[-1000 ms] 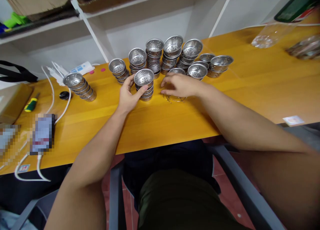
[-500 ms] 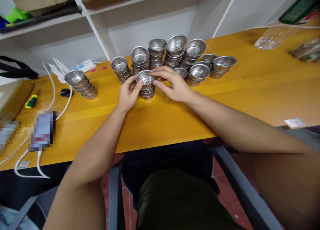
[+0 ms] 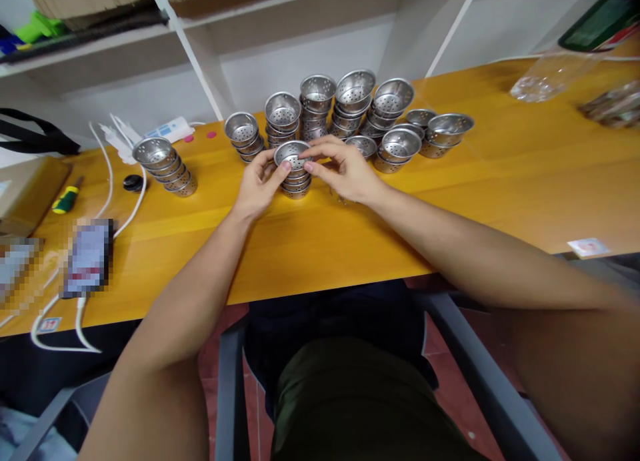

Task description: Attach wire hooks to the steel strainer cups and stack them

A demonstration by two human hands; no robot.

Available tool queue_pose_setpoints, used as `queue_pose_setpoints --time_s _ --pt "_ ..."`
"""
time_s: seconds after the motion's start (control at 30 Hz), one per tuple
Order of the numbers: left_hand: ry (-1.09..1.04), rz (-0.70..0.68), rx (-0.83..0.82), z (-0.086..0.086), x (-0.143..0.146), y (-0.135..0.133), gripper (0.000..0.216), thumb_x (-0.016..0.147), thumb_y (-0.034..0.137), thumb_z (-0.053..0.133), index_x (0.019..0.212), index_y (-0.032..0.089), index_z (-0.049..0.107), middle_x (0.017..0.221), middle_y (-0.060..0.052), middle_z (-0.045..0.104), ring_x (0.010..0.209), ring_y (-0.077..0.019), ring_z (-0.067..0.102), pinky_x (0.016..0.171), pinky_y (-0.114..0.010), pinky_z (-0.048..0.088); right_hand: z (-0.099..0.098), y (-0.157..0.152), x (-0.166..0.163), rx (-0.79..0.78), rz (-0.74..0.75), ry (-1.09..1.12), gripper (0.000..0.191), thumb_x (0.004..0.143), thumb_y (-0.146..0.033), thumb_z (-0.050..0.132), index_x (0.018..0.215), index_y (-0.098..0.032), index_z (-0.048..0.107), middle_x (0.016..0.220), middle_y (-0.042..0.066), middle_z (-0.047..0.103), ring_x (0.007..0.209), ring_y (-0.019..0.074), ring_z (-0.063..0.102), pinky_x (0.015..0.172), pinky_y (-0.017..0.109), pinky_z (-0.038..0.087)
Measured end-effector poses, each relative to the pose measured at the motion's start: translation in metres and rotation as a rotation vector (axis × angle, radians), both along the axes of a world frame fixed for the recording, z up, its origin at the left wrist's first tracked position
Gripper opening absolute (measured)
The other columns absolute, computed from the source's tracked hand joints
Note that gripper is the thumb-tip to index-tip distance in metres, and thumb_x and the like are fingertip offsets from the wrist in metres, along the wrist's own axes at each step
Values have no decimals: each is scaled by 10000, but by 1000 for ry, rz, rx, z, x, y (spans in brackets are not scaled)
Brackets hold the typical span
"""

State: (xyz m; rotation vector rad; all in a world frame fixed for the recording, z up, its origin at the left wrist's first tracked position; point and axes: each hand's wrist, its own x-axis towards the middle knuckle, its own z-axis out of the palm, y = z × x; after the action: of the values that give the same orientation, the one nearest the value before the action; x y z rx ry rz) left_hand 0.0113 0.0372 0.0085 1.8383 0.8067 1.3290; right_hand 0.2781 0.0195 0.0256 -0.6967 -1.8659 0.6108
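One strainer-cup stack [image 3: 296, 179] | gripped at top by left hand [image 3: 256, 186] and right hand [image 3: 346, 173], fingers curled | one screwdriver [image 3: 65, 198] seen left

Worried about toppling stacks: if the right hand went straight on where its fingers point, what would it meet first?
Probably the top perforated cup of the front stack, which the right hand seems to touch; the left hand lies beyond.

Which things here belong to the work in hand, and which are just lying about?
In hand: left hand and right hand grip the front cup stack; other cup stacks behind.
Lying about: screwdriver, white cable, black cap, plastic bottle.
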Motion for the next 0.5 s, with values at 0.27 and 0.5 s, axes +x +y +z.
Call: queue_pose_setpoints --time_s 0.27,0.5 --pt "-64 556 83 1 -48 26 719 978 938 935 1002 259 701 1060 -60 803 1188 -291 834 1197 -482 716 -12 3 4 6 1 -31 908 1107 -942 766 1781 -335 712 1721 178 738 1546 430 741 1343 686 660" --pt "-2 472 -33 -12 -71 62 1282 737 698 1223 1751 372 509 1968 -184 500 1948 -478 374 1610 -724 334 -32 17 6 -91 21 -124 1270 967 -1018 863 1923 -276 474 1860 248 604 1665 520 646 1391 776 600"
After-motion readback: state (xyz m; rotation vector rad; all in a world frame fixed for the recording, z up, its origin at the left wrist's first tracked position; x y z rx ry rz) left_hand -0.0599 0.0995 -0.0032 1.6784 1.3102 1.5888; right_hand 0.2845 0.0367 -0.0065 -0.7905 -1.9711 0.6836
